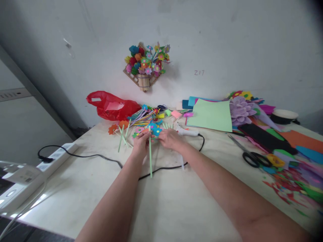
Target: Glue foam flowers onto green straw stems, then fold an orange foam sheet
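My left hand (142, 144) is closed, with thumb and fingers pinched on a light green foam strip (150, 161) that hangs down toward me. A blue foam flower (156, 130) with a yellow centre lies between the hands. My right hand (170, 138) has its fingers curled at that flower's right edge and seems to pinch it; the fingertips are partly hidden. Beside my left fingers sits a pink foam flower (139, 129). A white glue gun (188, 133) lies just beyond my right hand, and a clear glue stick (182, 162) shows below the wrist.
Left of the hands lie loose green strips (121, 138), orange flowers (112, 129) and a red plastic bag (111, 106). Scissors (252, 158), a light green sheet (212, 115) and foam scraps (290, 188) are on the right. A black cord (164, 167) crosses beneath my forearms to a power strip (60, 153).
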A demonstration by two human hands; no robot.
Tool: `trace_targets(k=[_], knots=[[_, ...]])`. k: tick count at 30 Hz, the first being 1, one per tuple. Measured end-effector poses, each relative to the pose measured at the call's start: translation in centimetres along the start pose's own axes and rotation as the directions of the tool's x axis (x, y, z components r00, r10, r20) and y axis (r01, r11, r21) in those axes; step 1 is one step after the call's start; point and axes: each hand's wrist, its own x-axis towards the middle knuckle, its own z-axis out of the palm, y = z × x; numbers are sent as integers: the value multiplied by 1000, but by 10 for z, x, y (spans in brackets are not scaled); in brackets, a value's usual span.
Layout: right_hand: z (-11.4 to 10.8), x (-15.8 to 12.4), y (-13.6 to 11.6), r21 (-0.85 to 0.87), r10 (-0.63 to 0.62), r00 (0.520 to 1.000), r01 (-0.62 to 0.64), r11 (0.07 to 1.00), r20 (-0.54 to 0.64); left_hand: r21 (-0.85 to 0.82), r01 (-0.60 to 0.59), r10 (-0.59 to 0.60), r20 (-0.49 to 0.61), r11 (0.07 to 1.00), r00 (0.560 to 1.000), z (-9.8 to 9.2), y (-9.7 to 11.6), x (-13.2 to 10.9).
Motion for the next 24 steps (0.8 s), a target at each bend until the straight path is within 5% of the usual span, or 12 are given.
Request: trace_targets(k=[2,4,8,11,16,24], knots=[[-2,1,3,229,232,972,-219,948,-28,-6,-18,18,-36,1000,999,-1,0,1],[-6,2,6,508,387,921,-347,788,29,-7,-29,29,-73,1000,997,-1,0,2],[-11,2,8,837,438,873,-394,379,213,7,-6,6,-78,1000,997,0,1,1],[-12,1,6,895,427,866,-383,228,262,7,0,1,-70,1000,998,1,1,0],[-12,0,5,906,382,870,-393,155,312,4,11,-11,-80,1000,997,2,0,-1],[-10,2,7,886,393,893,-350,305,217,6,32,-32,-85,999,996,3,2,-2]])
